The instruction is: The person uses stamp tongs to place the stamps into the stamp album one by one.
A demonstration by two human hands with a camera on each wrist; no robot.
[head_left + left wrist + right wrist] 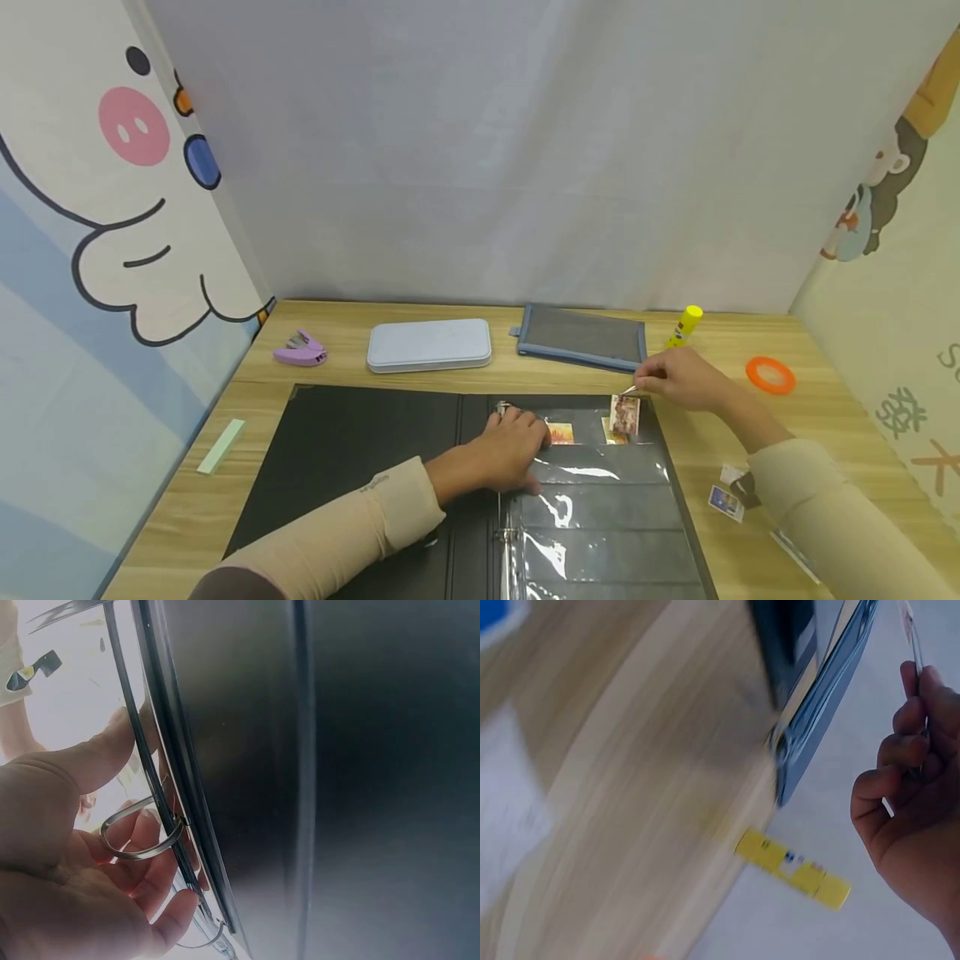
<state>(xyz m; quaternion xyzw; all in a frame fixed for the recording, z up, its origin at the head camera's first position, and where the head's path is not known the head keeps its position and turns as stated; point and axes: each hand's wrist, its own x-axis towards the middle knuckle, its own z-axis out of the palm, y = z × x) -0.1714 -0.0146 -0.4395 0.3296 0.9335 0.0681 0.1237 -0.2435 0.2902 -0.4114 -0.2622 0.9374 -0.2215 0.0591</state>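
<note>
An open black ring binder (367, 450) lies on the table with a clear-pocketed page (607, 512) on its right side. My right hand (682, 379) pinches slim metal tweezers (628, 389), whose tips meet a brown stamp (625, 415) at the page's top row. Partly behind that stamp is a yellowish stamp (611, 435). An orange stamp (560, 433) sits in the same row, beside the fingers of my left hand (513, 450). That hand rests over the page's inner edge, and a metal ring (139, 855) shows near its loosely bent fingers in the left wrist view.
Along the back stand a purple stapler (302, 350), a pale case (429, 344), a grey mesh pouch (581, 337) and a yellow glue stick (684, 327). To the right are an orange ring (770, 376) and a blue stamp (726, 503); a pale green strip (221, 446) lies left.
</note>
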